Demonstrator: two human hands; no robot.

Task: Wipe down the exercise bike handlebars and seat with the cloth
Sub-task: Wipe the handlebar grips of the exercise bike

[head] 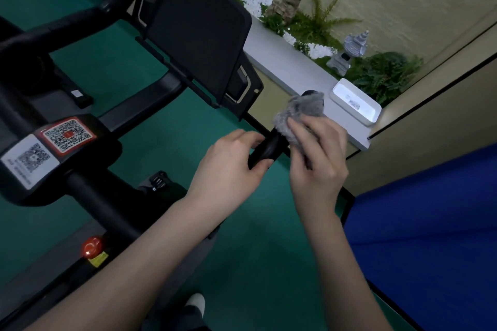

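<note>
2 hands [228, 166] [320, 161] — 1 cloth [298, 115], 1 ex. bike [88, 188]

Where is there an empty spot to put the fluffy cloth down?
The grey ledge is bare between the bike's screen and the white box. The green floor is open between the bike frame and the blue panel. It is crowded at the handlebar end, where the left hand grips and the right hand holds the cloth, and among the plants.

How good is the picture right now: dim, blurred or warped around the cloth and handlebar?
Head view: dim, cool light, no glare; the cloth, left hand and right hand are slightly soft but readable; the black handlebar grip shows almost no surface detail; the wide-angle lens tilts and slightly bows the ledge.
</note>
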